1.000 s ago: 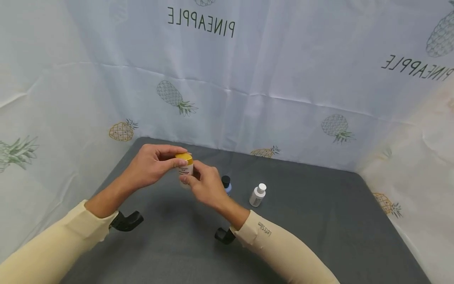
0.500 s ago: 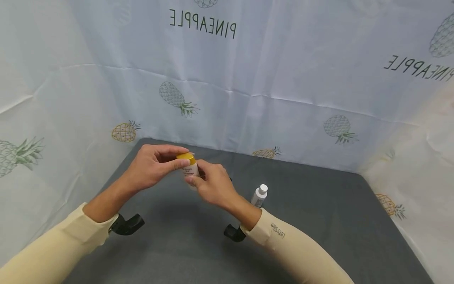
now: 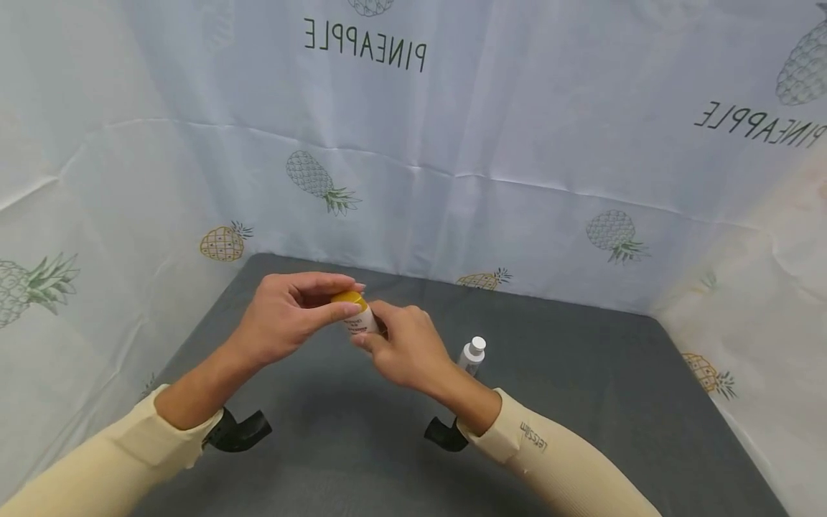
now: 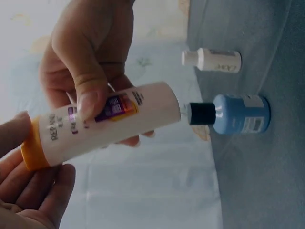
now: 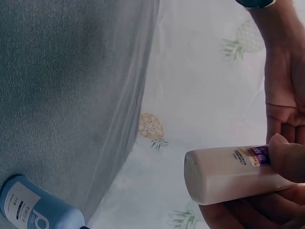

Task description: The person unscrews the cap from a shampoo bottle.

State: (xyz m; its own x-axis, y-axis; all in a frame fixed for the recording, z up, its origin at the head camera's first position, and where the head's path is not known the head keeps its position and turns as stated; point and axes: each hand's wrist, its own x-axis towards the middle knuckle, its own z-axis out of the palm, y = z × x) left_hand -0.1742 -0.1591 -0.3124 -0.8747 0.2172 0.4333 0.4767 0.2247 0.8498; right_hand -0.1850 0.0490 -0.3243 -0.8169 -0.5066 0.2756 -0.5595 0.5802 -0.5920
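Between both hands is a white shampoo bottle (image 3: 360, 323) with a yellow cap (image 3: 349, 298), tilted and held above the table. My left hand (image 3: 279, 319) pinches the cap between thumb and fingers. Lower down, my right hand (image 3: 410, 346) grips the bottle's body, thumb across the front by a purple label, as the left wrist view shows. The bottle's flat base stays uncovered in the right wrist view. A blue bottle (image 4: 242, 114) with a black cap stands past that base; in the head view the right hand hides it.
A small white bottle (image 3: 473, 355) stands upright on the grey table (image 3: 568, 402), just beyond the right wrist. Curtains (image 3: 413, 201) printed with pineapples surround the table at the back and sides. Black wrist mounts (image 3: 240, 432) hang under both forearms.
Both hands have shifted right and slightly nearer with the shampoo bottle, which leans more. The blue bottle, partly seen earlier in the head view, is now behind the right hand.
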